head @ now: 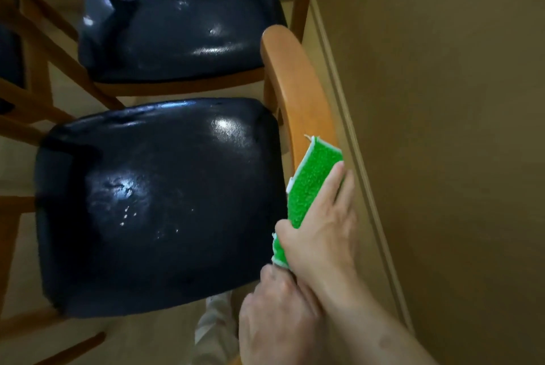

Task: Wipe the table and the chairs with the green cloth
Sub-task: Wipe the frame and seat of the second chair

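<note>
Your right hand (pixel 321 226) clamps the green cloth (pixel 314 179) over the near chair's wooden backrest (pixel 298 93); your left hand (pixel 274 314) sits just below it — its grip is hidden, so I cannot tell. The rail curves and is narrow — the folded cloth could slide off toward the wall (pixel 442 99), leaving patches unwiped.

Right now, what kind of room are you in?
Probably a dining room or a waiting area, though I can't be sure. Two matching wooden chairs with dark padded seats, the near chair and the far chair, stand side by side along a plain wall with a baseboard.
</note>
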Available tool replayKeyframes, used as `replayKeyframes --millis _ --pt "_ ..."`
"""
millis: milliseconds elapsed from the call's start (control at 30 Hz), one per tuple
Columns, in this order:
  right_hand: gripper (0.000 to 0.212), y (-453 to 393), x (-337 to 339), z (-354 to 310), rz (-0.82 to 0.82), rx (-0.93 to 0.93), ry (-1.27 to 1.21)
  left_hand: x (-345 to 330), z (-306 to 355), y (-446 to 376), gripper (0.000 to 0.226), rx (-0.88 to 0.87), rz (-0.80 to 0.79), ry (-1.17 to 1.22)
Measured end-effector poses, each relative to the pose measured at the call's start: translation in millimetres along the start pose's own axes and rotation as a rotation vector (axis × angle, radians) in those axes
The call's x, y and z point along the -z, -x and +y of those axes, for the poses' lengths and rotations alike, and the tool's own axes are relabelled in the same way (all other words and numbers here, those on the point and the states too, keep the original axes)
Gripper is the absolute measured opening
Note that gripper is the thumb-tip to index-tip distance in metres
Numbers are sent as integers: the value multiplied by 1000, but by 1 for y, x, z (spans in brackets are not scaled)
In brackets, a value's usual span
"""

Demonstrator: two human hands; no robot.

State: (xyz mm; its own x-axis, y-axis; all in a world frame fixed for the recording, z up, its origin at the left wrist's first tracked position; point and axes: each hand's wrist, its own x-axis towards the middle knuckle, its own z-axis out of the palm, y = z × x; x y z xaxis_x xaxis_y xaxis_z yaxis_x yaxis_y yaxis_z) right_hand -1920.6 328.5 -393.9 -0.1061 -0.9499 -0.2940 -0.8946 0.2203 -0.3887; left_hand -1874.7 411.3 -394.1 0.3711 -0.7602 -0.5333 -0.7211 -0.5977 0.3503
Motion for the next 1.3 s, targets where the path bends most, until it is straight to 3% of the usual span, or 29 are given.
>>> replayKeyframes --millis 167,300,400,533,733,867,967,1100,1300 --pt "105 -65 12 -25 44 24 137 0 6 1 37 -184 120 -6" --pt "97 -128 22 -50 46 128 181 -4 4 -3 36 -161 111 84" --pt "94 -150 25 -59 47 182 185 -10 3 -4 41 -154 115 -47" --pt "96 -133 26 -50 47 209 176 -1 5 -3 67 -161 103 -56" --pt "111 -33 23 3 -106 243 36 -5 8 -6 43 -154 230 -12" --pt "113 8 12 20 -142 192 -123 -4 21 -13 49 -69 328 38" --pt "111 -5 12 7 -96 138 23 -10 20 -15 53 -30 277 114" --pt "97 -54 18 -21 -10 109 149 -11 10 -14 43 -165 276 42" --pt "87 -142 27 -56 20 208 206 -12 10 -18 47 -176 259 57"
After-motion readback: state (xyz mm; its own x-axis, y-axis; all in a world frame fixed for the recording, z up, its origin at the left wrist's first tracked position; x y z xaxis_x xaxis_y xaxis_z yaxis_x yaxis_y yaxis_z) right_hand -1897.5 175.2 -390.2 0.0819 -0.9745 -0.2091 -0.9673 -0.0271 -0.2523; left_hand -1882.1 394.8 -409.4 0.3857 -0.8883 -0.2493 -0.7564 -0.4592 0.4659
